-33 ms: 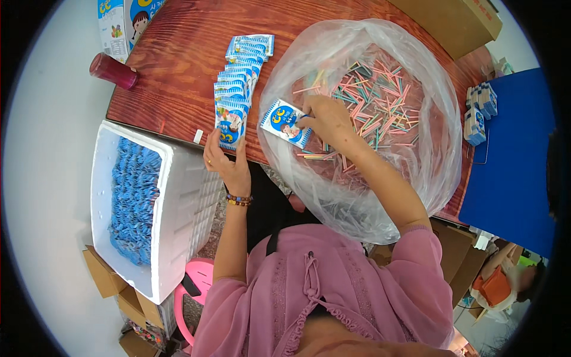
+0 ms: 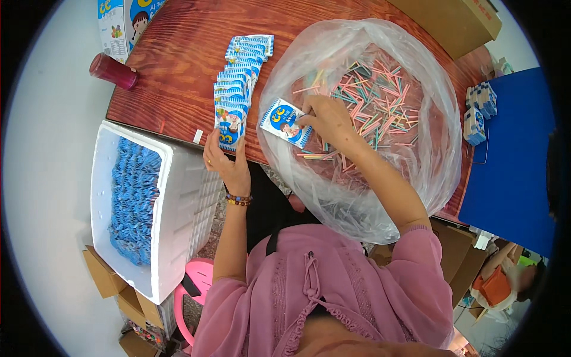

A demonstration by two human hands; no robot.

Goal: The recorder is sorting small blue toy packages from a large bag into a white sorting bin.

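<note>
My right hand (image 2: 327, 119) pinches the right edge of a small white-and-blue snack packet (image 2: 285, 124), held tilted over the near-left rim of a clear plastic bag (image 2: 291, 65). Inside the wide-open bag lie loose thin sticks (image 2: 380, 101) in pink, teal and yellow. To the left, an overlapping row of similar packets (image 2: 238, 74) runs away from me across the table. My left hand (image 2: 229, 169) has its thumb and fingers around the near end of the closest packet (image 2: 229, 126) in that row.
A white foam box (image 2: 160, 196) full of blue packets stands at the left, beside the red-brown wooden table (image 2: 178, 65). A dark red bottle (image 2: 114, 71) is at the table's left edge. Banded bundles (image 2: 479, 113) rest on a blue surface (image 2: 511, 166) at right; a cardboard box (image 2: 458, 24) sits far right.
</note>
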